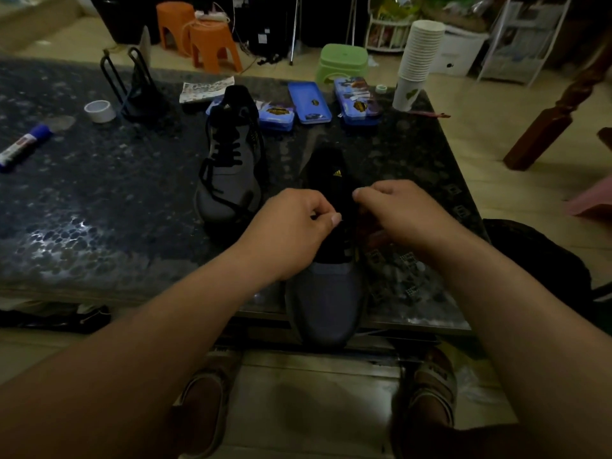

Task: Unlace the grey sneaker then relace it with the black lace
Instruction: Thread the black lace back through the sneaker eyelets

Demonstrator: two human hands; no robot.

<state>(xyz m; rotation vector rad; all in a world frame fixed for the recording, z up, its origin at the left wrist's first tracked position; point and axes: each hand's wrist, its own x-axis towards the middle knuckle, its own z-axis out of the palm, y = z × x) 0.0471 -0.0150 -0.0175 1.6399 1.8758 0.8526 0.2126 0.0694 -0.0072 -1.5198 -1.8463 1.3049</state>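
A grey sneaker (326,293) lies on the dark stone table (99,200), toe hanging over the near edge and black tongue pointing away. My left hand (291,226) and my right hand (397,210) hover over its lacing area, fingers curled, each pinching a part of the black lace (347,220). The lace itself is hard to make out against the dark tongue. A second grey sneaker (231,160), laced in black with loose ends, stands further back to the left.
Blue tins (309,102) lie behind the shoes, next to a stack of paper cups (419,61). A tape roll (99,111), a glue stick (23,145) and a black wire stand (132,84) sit at the left. Stools stand on the floor beyond.
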